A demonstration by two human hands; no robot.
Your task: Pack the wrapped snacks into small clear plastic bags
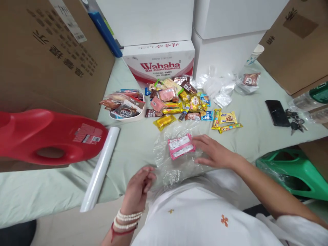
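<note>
A pink-edged snack packet (181, 146) with white labels lies on a crinkled sheet of clear plastic film (164, 164), close to the table's front edge. My right hand (215, 152) is open just right of the packet, fingers apart, the fingertips at its right edge. Curled fingers close my left hand (141, 181) at the film's left edge; whether they pinch the film is hard to see. Behind the film is a pile of wrapped snacks (174, 97). A few yellow snack packets (227, 118) lie right of the pile.
A white roll (99, 169) and red jug (51, 136) lie left. A white container (128, 116) of packets stands beside the pile, before a Wahaha box (160, 65). Clear bags (217, 85), a phone (276, 112) and keys (296, 121) are right. A green jug (294, 171) sits lower right.
</note>
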